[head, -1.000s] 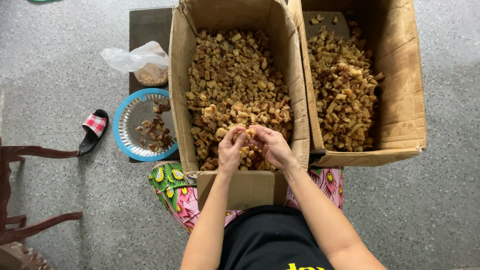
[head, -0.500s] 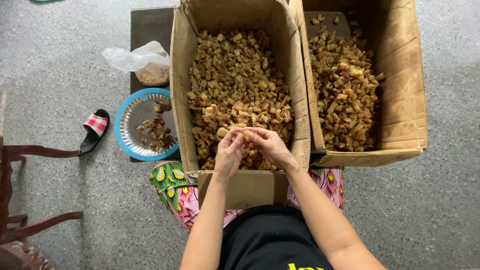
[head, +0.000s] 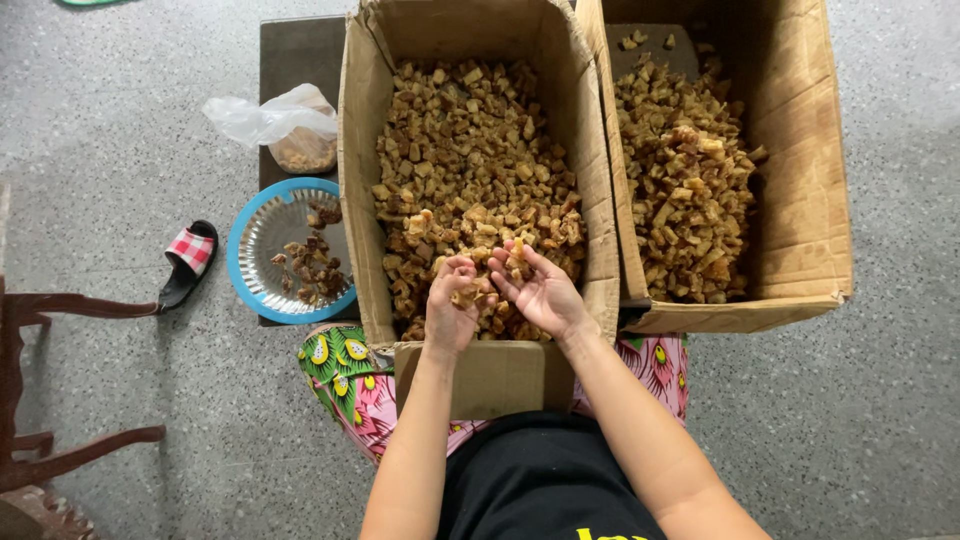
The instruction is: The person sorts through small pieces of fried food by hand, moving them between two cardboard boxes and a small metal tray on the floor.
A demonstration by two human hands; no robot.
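brown, dry-looking chunks (head: 470,190) fill the cardboard box (head: 356,150) right in front of you, and from the head camera both your hands sit at its near end, over the heap. your left hand (head: 452,305) is curled, fingers bent in around a few small pieces, so it reads as closed on them. your right hand (head: 540,290) lies palm up and spread, with a couple of pieces resting on the fingers; it is cupped, not clenched. the two hands are just beside each other, fingertips almost meeting, and the pile lies directly under and beyond them, running away from you along the box's long side. neither hand is clearly nearer to it.

the pieces are small, irregular, tan to dark brown, rough-edged. a second box (head: 810,160) to the right holds more of the same. to the left sit a blue-rimmed plate (head: 238,262) with a few darker bits, a clear plastic bag (head: 270,115), and a sandal (head: 188,262) on the speckled floor (head: 100,120).
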